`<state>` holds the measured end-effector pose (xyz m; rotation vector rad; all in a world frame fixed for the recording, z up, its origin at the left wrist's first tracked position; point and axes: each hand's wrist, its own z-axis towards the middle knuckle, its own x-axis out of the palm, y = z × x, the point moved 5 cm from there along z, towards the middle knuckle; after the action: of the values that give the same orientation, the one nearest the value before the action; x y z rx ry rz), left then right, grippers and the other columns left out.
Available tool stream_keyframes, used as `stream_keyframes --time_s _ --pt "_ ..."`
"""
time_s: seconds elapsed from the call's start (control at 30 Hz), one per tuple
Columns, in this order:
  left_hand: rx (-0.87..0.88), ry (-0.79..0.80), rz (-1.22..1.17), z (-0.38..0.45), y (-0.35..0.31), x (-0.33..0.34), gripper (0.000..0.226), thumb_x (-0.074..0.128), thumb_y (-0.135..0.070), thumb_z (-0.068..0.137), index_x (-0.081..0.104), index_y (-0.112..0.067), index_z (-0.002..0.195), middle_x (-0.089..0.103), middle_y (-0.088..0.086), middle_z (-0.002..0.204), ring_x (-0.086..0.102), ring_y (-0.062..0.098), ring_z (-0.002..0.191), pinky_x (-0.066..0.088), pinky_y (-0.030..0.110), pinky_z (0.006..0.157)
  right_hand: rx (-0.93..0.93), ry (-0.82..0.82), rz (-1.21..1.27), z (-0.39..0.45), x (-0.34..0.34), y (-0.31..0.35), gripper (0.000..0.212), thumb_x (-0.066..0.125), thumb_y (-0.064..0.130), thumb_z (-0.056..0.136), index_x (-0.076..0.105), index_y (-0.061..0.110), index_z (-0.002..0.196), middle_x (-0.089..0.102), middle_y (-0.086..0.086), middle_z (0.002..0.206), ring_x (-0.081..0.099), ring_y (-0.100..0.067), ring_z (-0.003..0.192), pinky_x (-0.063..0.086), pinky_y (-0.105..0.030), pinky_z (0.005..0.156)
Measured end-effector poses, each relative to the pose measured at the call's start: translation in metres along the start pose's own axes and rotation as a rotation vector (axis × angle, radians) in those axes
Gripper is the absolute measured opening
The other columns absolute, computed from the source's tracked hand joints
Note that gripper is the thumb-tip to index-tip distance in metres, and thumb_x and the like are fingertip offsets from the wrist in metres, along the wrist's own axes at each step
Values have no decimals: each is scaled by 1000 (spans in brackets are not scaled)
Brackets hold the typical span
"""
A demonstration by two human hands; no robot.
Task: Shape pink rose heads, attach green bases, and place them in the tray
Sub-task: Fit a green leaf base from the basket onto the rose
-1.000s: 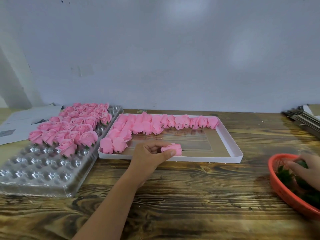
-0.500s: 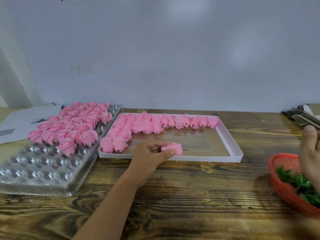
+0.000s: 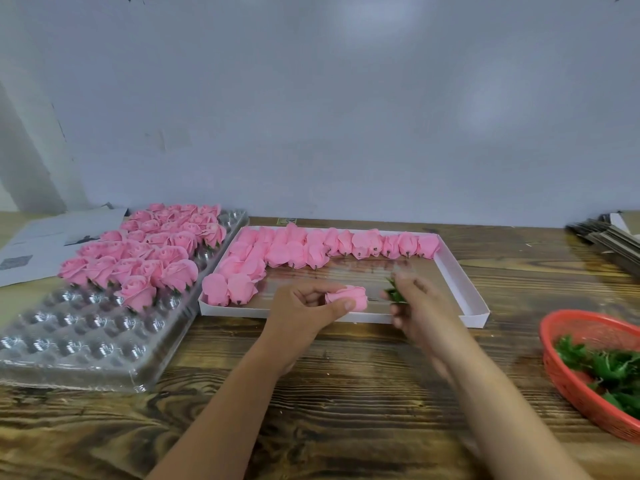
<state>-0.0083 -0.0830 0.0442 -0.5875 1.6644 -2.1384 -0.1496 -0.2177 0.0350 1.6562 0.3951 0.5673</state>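
My left hand (image 3: 304, 313) grips a pink rose head (image 3: 348, 297) on its side, just above the front rim of the white tray (image 3: 464, 282). A short pin sticks out of the rose toward the right. My right hand (image 3: 420, 306) pinches a green base (image 3: 394, 292) a few centimetres to the right of that rose, apart from it. Inside the tray, finished pink rose heads (image 3: 329, 245) line the back wall and the left side.
A clear plastic blister tray (image 3: 79, 344) at left holds several open pink roses (image 3: 145, 251) in its back half. A red basket (image 3: 568, 368) with green bases (image 3: 609, 368) sits at right. Papers lie far left, flat cardboard stacks far right.
My right hand left the red basket and swept left to the tray's front, now holding a green base beside the rose. My left hand stayed put with the rose.
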Motion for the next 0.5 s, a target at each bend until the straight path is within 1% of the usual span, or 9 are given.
stream_keyframes --time_s 0.07,0.13,0.2,0.27,0.33,0.43,0.5 --pt "6 -3 -6 0 0 0 24 82 -7 82 80 -20 101 80 2 101 75 15 96 57 18 77 13 14 121 -2 8 -7 18 56 23 101 67 12 93 68 -1 75 56 -6 57 49 -18 50" --pt "18 -7 -1 1 1 0 23 82 -7 82 81 -23 99 80 2 100 75 15 96 57 18 77 21 37 171 -4 13 -11 24 57 21 101 74 13 86 67 -1 74 58 -6 58 51 -18 53" --pt "27 -13 4 1 1 -1 23 83 -8 82 82 -27 96 80 1 100 76 15 96 57 18 77 21 74 184 -7 15 -13 31 55 22 101 80 14 84 68 -2 77 60 -6 61 52 -18 55" --pt "39 -17 11 1 0 -1 26 83 -10 81 82 -31 96 80 -1 100 76 15 96 57 18 77 14 88 193 -10 15 -15 33 53 23 103 81 17 86 70 -1 79 60 -6 63 53 -18 56" --pt "45 -25 16 1 1 -1 26 84 -11 81 82 -32 95 80 -1 100 76 15 96 57 19 77 17 99 190 -12 16 -16 31 53 23 103 80 17 91 71 -1 82 60 -6 64 52 -18 56" --pt "61 -25 29 1 1 0 25 83 -8 81 82 -28 96 80 0 100 76 16 95 57 19 78 4 122 165 -15 20 -18 28 53 26 103 79 16 99 68 -4 82 59 -6 66 51 -19 58" --pt "65 -11 31 1 1 2 25 83 -7 81 81 -25 98 80 0 100 76 15 95 57 18 78 -7 137 150 -17 24 -18 28 54 28 102 80 17 99 65 -6 82 58 -6 67 51 -19 60"
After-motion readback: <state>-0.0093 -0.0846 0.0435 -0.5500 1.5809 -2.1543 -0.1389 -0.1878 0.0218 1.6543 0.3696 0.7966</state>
